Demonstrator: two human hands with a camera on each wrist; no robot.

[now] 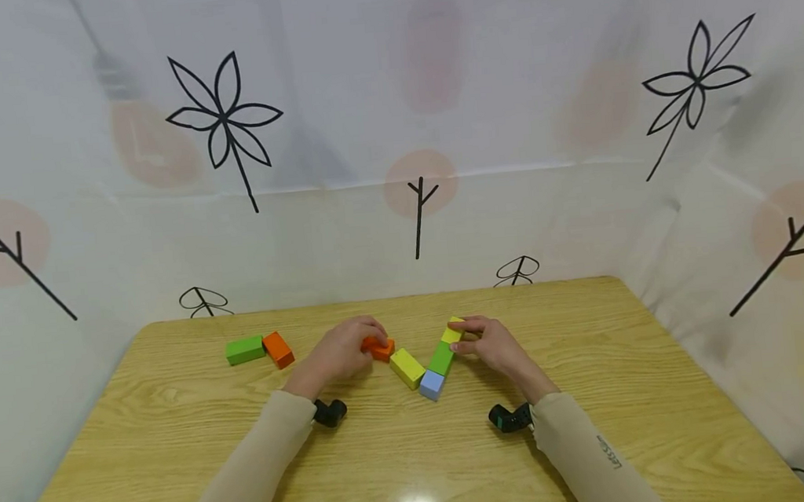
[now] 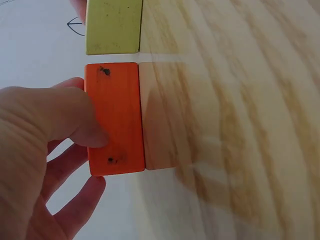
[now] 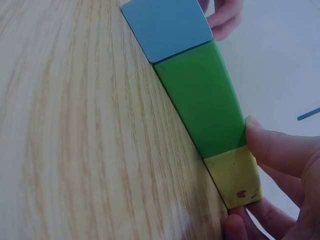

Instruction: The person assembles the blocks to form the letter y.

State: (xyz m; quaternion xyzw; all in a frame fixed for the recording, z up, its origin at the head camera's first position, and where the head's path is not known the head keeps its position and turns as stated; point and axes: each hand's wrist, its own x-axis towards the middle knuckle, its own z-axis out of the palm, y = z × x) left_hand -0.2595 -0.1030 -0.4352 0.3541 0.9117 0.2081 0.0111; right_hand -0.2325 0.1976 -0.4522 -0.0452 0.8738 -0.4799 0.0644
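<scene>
On the wooden table (image 1: 418, 454) my left hand (image 1: 344, 350) grips an orange block (image 2: 117, 120), its thumb across the face and its fingers on the far side. A yellow block (image 1: 407, 368) lies just past that block's end, a small gap between them. It slants toward a blue block (image 1: 432, 385), the nearest corner of a V shape. From there a green block (image 3: 202, 100) and a second yellow block (image 3: 235, 177) run away end to end. My right hand (image 1: 496, 346) holds this far yellow block, thumb near the green joint and fingers around its far end.
Farther left, another green block (image 1: 245, 350) and another orange block (image 1: 278, 350) lie with their ends close together. Black wrist devices (image 1: 330, 413) sit under both sleeves. A white cloth (image 1: 344, 240) with drawn plants hangs behind the table's back edge.
</scene>
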